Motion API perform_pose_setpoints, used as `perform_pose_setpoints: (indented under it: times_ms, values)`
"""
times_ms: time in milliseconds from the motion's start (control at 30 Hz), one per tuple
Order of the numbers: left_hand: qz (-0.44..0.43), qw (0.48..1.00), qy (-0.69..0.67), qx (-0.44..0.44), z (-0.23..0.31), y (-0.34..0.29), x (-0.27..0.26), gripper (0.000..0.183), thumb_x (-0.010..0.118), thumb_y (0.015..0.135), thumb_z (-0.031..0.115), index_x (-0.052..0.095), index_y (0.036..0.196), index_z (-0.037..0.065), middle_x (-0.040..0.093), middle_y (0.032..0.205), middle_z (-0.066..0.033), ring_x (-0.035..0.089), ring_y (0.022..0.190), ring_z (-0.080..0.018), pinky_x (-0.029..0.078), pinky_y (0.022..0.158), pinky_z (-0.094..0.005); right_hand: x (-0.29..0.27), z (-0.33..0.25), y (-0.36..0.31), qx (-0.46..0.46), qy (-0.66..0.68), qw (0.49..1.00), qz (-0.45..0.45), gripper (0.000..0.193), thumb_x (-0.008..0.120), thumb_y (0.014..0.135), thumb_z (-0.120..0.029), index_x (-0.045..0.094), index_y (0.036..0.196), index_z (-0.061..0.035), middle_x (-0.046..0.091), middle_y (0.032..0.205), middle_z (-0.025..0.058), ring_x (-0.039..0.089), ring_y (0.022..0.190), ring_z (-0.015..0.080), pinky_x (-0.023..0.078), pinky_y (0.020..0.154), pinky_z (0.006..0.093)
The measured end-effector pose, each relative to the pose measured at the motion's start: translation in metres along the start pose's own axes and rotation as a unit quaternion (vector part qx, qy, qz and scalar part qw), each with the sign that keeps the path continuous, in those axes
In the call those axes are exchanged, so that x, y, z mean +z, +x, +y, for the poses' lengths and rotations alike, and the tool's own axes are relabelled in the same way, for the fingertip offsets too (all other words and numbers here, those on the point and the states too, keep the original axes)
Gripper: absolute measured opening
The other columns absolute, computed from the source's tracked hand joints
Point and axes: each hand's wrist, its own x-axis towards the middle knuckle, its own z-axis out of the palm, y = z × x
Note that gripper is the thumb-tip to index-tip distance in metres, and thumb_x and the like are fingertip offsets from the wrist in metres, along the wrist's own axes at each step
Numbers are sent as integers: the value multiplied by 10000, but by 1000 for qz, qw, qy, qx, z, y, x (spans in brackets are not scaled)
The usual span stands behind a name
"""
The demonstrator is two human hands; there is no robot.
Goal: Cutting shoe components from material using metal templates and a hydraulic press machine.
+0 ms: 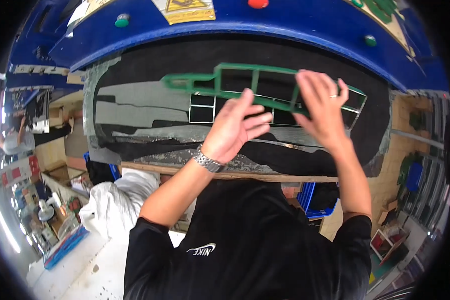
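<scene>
A green cutting die (255, 82), a long stepped frame with cross bars, is smeared by motion above black sheet material (160, 60). My right hand (325, 102), with a ring on one finger, is at the die's right part; thumb and fingers straddle a cross bar and appear to grip it. My left hand (232, 127) is palm up with fingers spread, close to the die's near side and holding nothing. A metal watch (207, 161) is on that wrist. Thin silver edges (202, 106) of a frame show under the green; whether they belong to the same die is unclear.
A blue machine beam (285, 35) with green and red knobs crosses the far side. Grey cut-out areas (135, 105) show at the left of the black sheet. A wooden edge (235, 176) runs nearest me. White cloth (117, 200) lies lower left; a blue crate (312, 202) stands below.
</scene>
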Motion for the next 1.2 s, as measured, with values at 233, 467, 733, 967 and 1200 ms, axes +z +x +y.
perform_pose_setpoints:
  times_ms: [233, 467, 733, 967, 1200]
  values:
    - [203, 775, 508, 316, 39, 32, -113, 220, 649, 982, 184, 707, 1135, 36, 738, 960, -44, 648, 830, -101, 515, 751, -255, 51, 108, -26, 75, 166, 982, -57, 959, 861, 666, -161, 428, 1522, -160, 475, 1501, 108, 394, 1426, 275, 124, 1200, 493]
    - [187, 740, 546, 345, 60, 86, -183, 341, 564, 1023, 269, 663, 1264, 50, 687, 1158, -161, 649, 1072, -306, 489, 944, -385, 86, 112, 2, 48, 207, 971, -112, 970, 872, 673, -165, 419, 1531, -166, 461, 1524, 115, 386, 1439, 275, 135, 1204, 446]
    - [174, 706, 614, 307, 50, 101, -180, 388, 504, 1051, 355, 656, 1329, 132, 642, 1178, -80, 500, 1171, -258, 326, 1064, -387, 92, 108, 9, 39, 194, 971, -137, 971, 884, 650, -110, 443, 1514, -158, 463, 1528, 92, 394, 1419, 274, 202, 1180, 417]
    - [217, 660, 663, 277, 40, 105, -182, 437, 485, 1042, 457, 677, 1315, 175, 563, 1286, -69, 440, 1199, -298, 351, 1069, -420, 89, 109, 10, 17, 214, 964, -160, 890, 847, 729, -141, 434, 1517, -167, 438, 1523, 77, 380, 1428, 274, 171, 1184, 453]
    - [212, 673, 654, 273, 45, 114, -201, 447, 460, 1051, 463, 641, 1367, 204, 552, 1314, -95, 430, 1241, -297, 298, 1113, -417, 91, 133, -26, 90, 48, 995, -16, 575, 744, 888, -291, 562, 1401, -105, 506, 1456, 109, 460, 1349, 321, 306, 1149, 447]
